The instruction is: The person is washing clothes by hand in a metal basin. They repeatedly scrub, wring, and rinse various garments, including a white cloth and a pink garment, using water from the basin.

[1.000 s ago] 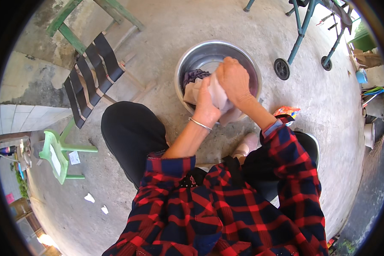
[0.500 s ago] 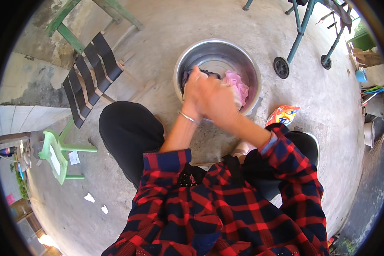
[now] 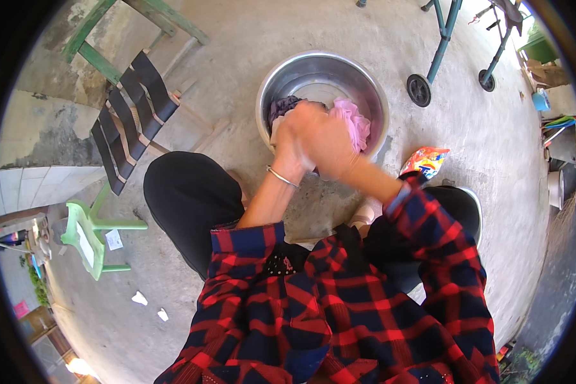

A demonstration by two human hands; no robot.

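Observation:
A round metal basin [image 3: 376, 77] stands on the floor in front of me. Inside it, pink cloth [image 3: 351, 121] lies toward the right and dark cloth [image 3: 281, 107] toward the left. Over the basin's near side, my left hand [image 3: 290, 142], with a bangle at the wrist, presses against my right hand [image 3: 329, 144]. Both hands look closed together, the right one smeared by motion. Whatever sits between them is hidden by the fingers.
An orange detergent packet [image 3: 425, 161] lies right of the basin. At left are a black-strapped seat [image 3: 134, 105] and a light green plastic stool [image 3: 86, 240]. A wheeled blue-green frame [image 3: 443, 48] stands at the far right.
My hands stay pressed together over the basin, with the right hand shifted slightly down and left against the other. The whole view has shifted a little.

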